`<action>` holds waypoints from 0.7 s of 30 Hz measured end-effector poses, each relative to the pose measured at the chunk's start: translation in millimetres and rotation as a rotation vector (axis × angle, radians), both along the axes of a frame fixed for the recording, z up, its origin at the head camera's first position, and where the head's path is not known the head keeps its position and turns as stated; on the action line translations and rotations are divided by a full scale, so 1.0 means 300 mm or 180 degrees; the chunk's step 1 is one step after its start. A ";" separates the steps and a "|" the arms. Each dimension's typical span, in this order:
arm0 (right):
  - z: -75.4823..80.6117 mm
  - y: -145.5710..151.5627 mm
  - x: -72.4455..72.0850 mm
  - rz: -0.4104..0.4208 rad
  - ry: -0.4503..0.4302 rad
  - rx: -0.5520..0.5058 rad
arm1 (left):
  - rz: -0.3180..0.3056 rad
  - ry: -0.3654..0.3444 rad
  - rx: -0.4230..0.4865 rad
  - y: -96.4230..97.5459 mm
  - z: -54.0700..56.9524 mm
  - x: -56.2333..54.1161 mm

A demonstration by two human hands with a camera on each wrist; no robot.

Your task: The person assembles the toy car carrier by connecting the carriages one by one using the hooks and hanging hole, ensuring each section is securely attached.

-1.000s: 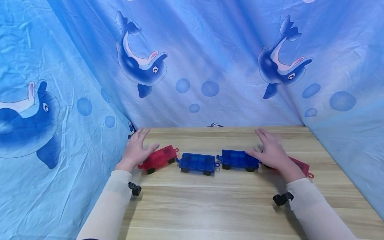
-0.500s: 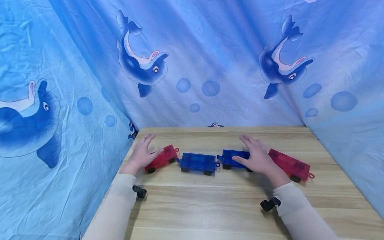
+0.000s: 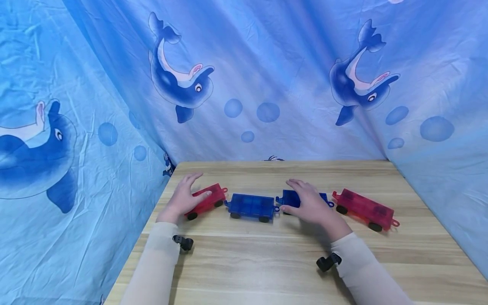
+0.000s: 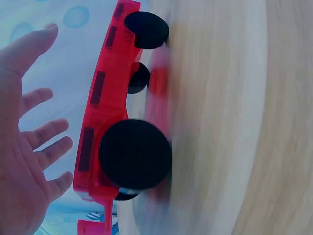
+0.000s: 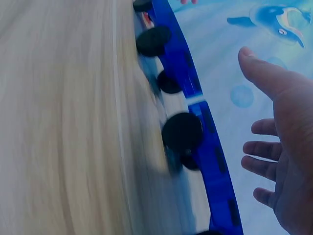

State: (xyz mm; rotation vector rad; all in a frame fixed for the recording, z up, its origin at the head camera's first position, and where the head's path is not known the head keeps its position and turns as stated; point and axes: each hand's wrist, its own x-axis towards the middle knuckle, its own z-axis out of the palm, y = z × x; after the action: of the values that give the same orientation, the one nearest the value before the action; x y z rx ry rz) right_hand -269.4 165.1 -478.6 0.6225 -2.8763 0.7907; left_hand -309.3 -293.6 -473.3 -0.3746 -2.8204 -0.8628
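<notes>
In the head view, several translucent toy train wagons with black wheels stand in a loose row on the table. My left hand (image 3: 184, 198) hovers at the left red wagon (image 3: 210, 198), fingers spread and holding nothing; the left wrist view shows this red wagon (image 4: 110, 93) apart from the palm. Right of it is a blue wagon (image 3: 251, 206). My right hand (image 3: 309, 204) is over the second blue wagon (image 3: 323, 197), partly hiding it, with thumb and fingers apart and nothing gripped. At the right end sits another red wagon (image 3: 366, 208), angled toward me.
The wooden table (image 3: 244, 262) carries the wagons. Behind it and along both sides hangs a blue cloth (image 3: 244, 63) printed with dolphins and bubbles. A small black camera is strapped at each wrist.
My right hand has moved left from the right red wagon to over the second blue wagon, uncovering the red one. The left hand has shifted slightly right. The wagons stay in place.
</notes>
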 end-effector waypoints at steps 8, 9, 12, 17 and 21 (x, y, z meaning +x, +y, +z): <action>-0.002 -0.069 0.004 0.0083 -0.0103 0.0039 | -0.0015 -0.0046 0.0084 0.024 -0.014 0.002; -0.001 -0.077 0.004 0.0093 -0.0124 0.0037 | -0.0008 -0.0045 0.0084 0.026 -0.018 0.002; 0.002 -0.099 0.007 0.0132 -0.0160 0.0031 | 0.0006 -0.0048 0.0117 0.034 -0.023 0.005; 0.000 -0.139 0.010 0.0235 -0.0198 0.0017 | 0.0050 -0.0037 0.0097 0.037 -0.039 0.004; -0.014 -0.170 0.005 0.0302 -0.0187 0.0091 | 0.0069 -0.0054 0.0068 0.040 -0.051 0.001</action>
State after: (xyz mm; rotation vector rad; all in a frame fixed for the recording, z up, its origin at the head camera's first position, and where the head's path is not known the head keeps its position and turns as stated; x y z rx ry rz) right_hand -268.0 114.1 -482.8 0.7565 -2.9349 0.7946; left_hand -308.9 -281.8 -488.7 -0.3346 -2.8229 -0.8952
